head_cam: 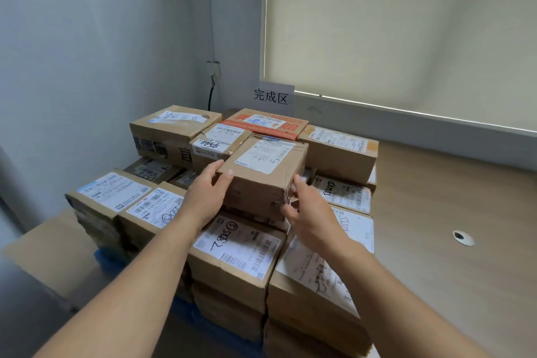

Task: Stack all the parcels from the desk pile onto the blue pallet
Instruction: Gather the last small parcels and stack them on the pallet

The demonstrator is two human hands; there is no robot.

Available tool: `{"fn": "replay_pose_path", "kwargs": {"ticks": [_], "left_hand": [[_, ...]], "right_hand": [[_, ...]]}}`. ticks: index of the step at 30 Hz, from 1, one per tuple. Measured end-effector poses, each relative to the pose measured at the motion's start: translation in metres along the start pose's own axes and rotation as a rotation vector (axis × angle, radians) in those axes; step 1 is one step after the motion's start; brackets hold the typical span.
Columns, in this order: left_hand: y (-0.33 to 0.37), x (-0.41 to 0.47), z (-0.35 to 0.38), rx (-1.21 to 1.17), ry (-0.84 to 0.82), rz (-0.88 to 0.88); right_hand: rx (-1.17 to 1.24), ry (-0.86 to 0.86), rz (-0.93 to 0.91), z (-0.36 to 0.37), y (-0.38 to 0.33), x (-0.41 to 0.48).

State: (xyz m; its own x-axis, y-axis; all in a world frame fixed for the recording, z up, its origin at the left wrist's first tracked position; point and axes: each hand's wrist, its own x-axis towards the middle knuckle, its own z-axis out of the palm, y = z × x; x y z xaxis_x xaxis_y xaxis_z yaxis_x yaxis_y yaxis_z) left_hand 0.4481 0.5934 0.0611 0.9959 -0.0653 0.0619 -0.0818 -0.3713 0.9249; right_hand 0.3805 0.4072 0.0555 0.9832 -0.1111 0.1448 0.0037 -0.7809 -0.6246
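Observation:
A brown cardboard parcel [261,174] with a white label sits on top of the stack of parcels [232,253] in the middle of the view. My left hand [207,192] holds its near left corner, thumb on the front face. My right hand [308,206] grips its near right corner with curled fingers. The stack rests on the blue pallet [112,263], of which only a strip shows at the lower left. Several labelled parcels lie around and below the held one, in at least two layers.
A wooden desk surface [453,212] with a round cable hole [463,238] lies to the right. A white sign with black characters [271,96] stands behind the stack. Walls and a blind-covered window close off the back. A flat cardboard sheet [55,247] lies left.

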Motion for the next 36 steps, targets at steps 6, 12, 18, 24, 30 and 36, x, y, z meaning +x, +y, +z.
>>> {"fn": "replay_pose_path", "kwargs": {"ticks": [6,12,18,24,30,36], "left_hand": [[-0.004,0.004,-0.004,-0.006,-0.004,-0.006],[0.003,-0.002,-0.007,0.067,0.045,0.091],[0.015,-0.031,-0.004,0.275,0.181,0.297],[0.041,-0.079,0.035,0.280,0.162,0.532],[0.060,-0.151,0.110,0.265,0.034,0.700],[0.060,-0.226,0.200,0.302,-0.123,0.638]], "right_hand": [[-0.016,0.002,-0.010,0.002,-0.004,-0.003],[-0.096,0.048,0.002,-0.011,-0.007,-0.017],[-0.176,0.231,-0.026,-0.029,-0.003,-0.042],[-0.294,0.413,-0.098,-0.058,0.017,-0.080],[-0.375,0.594,-0.164,-0.095,0.057,-0.134],[-0.479,0.591,-0.089,-0.124,0.123,-0.213]]}}
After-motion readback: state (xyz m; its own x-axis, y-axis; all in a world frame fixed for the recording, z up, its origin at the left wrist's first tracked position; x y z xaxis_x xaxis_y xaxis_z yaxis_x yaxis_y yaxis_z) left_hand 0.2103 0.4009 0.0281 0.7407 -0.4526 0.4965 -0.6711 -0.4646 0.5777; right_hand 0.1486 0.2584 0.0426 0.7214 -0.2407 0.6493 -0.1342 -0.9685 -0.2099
